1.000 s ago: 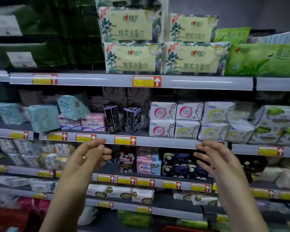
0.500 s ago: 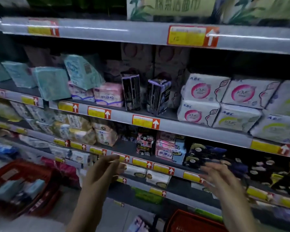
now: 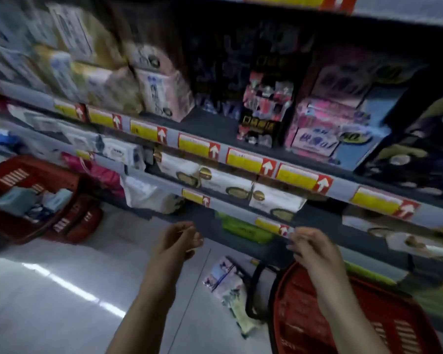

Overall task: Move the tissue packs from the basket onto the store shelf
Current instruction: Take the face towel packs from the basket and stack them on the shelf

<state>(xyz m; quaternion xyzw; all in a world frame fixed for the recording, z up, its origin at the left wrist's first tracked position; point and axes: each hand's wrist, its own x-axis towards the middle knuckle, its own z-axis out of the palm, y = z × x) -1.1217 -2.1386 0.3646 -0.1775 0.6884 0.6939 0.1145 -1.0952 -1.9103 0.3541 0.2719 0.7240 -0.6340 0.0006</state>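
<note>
Lying inside the red basket: tissue packs. Both loose and empty, well right of the basket: left grip and right grip. Probably light and squashy; best held gently round the middle.

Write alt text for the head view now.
The left hand and right hand, empty and loosely curled, reach out before stocked store shelves. A red basket sits below the right hand; a second basket at far left holds tissue packs, and one pack lies on the floor between.
</note>
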